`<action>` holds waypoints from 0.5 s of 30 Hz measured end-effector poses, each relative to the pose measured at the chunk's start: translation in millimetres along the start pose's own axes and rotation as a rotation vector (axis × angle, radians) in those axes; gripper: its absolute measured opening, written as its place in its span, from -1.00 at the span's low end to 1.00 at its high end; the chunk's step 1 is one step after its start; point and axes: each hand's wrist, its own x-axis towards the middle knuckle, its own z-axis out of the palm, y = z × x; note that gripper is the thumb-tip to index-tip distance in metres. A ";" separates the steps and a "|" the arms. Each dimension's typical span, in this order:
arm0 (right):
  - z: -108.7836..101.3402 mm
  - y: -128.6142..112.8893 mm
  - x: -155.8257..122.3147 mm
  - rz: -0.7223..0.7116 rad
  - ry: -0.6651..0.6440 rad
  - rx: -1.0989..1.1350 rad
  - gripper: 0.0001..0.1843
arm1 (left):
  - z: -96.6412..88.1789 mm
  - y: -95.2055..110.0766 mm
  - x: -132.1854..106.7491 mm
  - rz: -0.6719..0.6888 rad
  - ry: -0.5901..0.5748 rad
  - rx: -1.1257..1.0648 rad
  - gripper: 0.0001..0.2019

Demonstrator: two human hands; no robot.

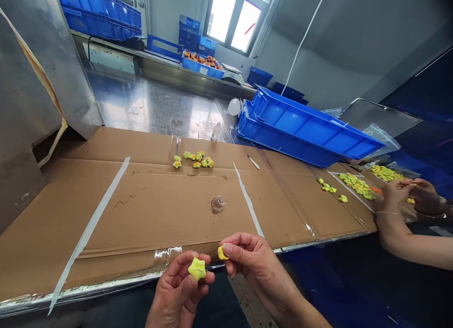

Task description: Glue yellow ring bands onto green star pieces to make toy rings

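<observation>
My left hand (pixel 179 290) pinches a yellow-green star-shaped piece (pixel 197 268) between thumb and fingers, just in front of the table's near edge. My right hand (pixel 253 264) grips a smaller yellow piece (pixel 222 252) at its fingertips, close beside the star but apart from it. Farther out on the cardboard-covered table (pixel 148 210) lies a loose cluster of several yellow star pieces (pixel 194 160). A small clear cap-like object (pixel 218 204) sits mid-table beyond my hands.
Stacked blue crates (pixel 300 127) stand at the back right. A co-worker's hands (pixel 406 196) work at the right over a pile of yellow pieces (pixel 356 184). A metal panel (pixel 38 68) rises at left. More blue bins (pixel 201 63) line the far counter.
</observation>
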 end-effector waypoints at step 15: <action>1.3 -2.9 2.3 -0.012 0.015 0.007 -0.70 | -2.0 1.9 0.0 -0.025 -0.029 -0.045 -0.65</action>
